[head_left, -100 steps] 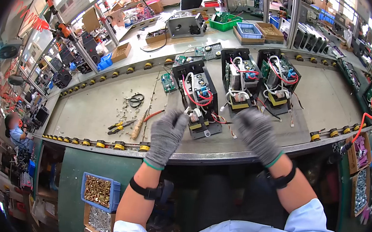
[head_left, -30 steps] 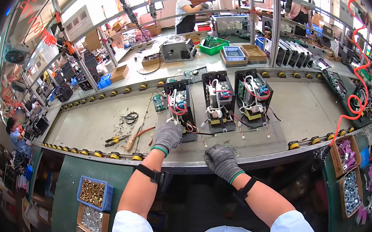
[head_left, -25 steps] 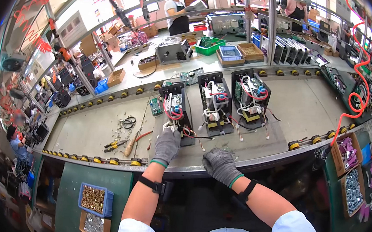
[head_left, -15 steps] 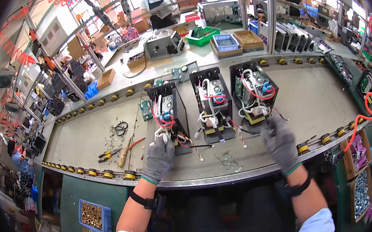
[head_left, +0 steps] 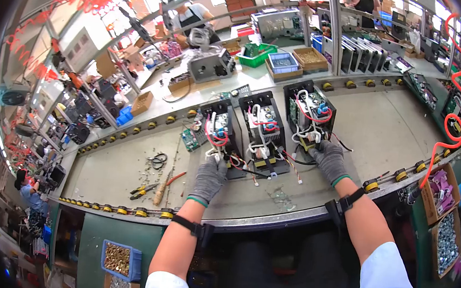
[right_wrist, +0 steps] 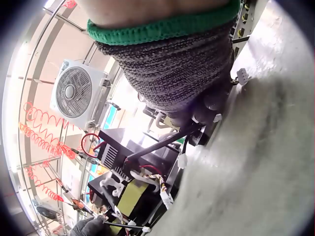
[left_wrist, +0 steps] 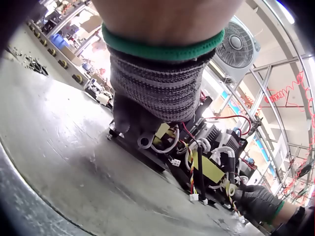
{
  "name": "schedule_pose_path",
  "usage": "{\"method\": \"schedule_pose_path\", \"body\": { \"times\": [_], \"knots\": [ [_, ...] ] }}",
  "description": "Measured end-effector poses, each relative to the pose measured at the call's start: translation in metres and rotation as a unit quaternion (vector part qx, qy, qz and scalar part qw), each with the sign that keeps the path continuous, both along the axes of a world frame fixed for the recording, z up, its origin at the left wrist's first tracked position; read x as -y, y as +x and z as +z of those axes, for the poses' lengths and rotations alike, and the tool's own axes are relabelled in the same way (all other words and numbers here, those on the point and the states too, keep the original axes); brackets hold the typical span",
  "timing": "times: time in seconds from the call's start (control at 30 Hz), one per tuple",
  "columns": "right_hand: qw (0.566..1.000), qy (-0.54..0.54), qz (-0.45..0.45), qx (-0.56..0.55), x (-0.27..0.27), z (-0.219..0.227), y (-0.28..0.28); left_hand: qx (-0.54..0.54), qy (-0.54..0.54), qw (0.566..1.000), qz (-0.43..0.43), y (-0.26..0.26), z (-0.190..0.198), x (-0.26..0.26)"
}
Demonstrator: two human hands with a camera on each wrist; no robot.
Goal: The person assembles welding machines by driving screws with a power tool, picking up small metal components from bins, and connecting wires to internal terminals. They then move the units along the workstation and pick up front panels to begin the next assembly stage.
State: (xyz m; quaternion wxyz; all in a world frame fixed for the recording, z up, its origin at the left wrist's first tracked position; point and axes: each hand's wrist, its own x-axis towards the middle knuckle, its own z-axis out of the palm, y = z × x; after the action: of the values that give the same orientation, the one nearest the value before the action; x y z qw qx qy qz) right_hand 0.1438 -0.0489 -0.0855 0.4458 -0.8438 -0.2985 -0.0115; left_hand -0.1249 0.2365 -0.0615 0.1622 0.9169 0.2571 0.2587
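Note:
Three open-topped black electronic units with heat sinks, circuit boards and loose wires stand on the bench. My gloved left hand (head_left: pixel 209 178) grips the front end of the left electronic unit (head_left: pixel 222 129), beside its white cables; a cable's ring-shaped end (left_wrist: pixel 144 142) shows by the fingers. My gloved right hand (head_left: pixel 330 162) holds the front end of the right electronic unit (head_left: pixel 310 115), with a black cable (right_wrist: pixel 160 145) running to its fingertips. Between them, the middle electronic unit (head_left: pixel 263 122) stands close beside the left one. Both hands' fingertips are partly hidden.
Pliers (head_left: pixel 142 191), a wooden-handled tool (head_left: pixel 160 193), a black cable coil (head_left: pixel 158 161) and scattered small parts lie to the left. A green circuit board (head_left: pixel 189 139) is beside the left unit. Roller-lined rails edge the bench; fastener bins (head_left: pixel 119 259) stand lower left.
The left unit has moved right, closing the gap to the middle unit, with my left hand at its front. My right hand has come in from the right onto the right unit's front.

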Motion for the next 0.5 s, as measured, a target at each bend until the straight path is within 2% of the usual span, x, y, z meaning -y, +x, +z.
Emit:
{"method": "schedule_pose_path", "body": {
  "times": [0.03, 0.07, 0.17, 0.23, 0.27, 0.33, 0.37, 0.43, 0.47, 0.5],
  "knots": [
    [1.0, 0.011, 0.007, 0.006, -0.006, -0.005, 0.005, 0.016, 0.032, 0.999, -0.011, 0.001, 0.001, -0.002],
    [1.0, -0.008, -0.003, 0.004, -0.011, -0.008, 0.011, -0.003, 0.02, 1.0, -0.002, 0.001, 0.003, -0.003],
    [0.998, -0.044, -0.014, 0.031, -0.005, 0.013, 0.001, -0.013, 0.007, 1.0, 0.015, 0.002, 0.011, -0.002],
    [0.965, -0.085, -0.138, 0.207, 0.012, 0.066, -0.044, -0.002, 0.014, 1.0, 0.015, 0.008, 0.009, -0.009],
    [0.964, -0.07, -0.117, 0.229, 0.013, 0.076, -0.059, -0.006, -0.001, 1.0, 0.022, 0.008, 0.013, -0.007],
    [0.989, -0.077, 0.025, 0.12, -0.002, 0.078, -0.085, -0.003, -0.012, 1.0, 0.019, 0.007, 0.012, -0.007],
    [0.989, -0.084, 0.024, 0.117, -0.009, 0.072, -0.093, -0.006, -0.019, 1.0, 0.017, 0.004, 0.011, -0.012],
    [0.977, -0.098, 0.18, 0.066, -0.027, 0.055, -0.101, -0.039, -0.07, 0.996, -0.027, 0.0, 0.017, -0.021],
    [0.975, -0.105, 0.184, 0.064, -0.037, 0.047, -0.097, -0.046, -0.208, 0.976, -0.035, -0.006, 0.04, -0.012],
    [0.973, -0.068, 0.221, -0.024, -0.046, 0.039, -0.092, -0.047, -0.218, 0.974, -0.029, -0.008, 0.046, -0.016]
  ]
}}
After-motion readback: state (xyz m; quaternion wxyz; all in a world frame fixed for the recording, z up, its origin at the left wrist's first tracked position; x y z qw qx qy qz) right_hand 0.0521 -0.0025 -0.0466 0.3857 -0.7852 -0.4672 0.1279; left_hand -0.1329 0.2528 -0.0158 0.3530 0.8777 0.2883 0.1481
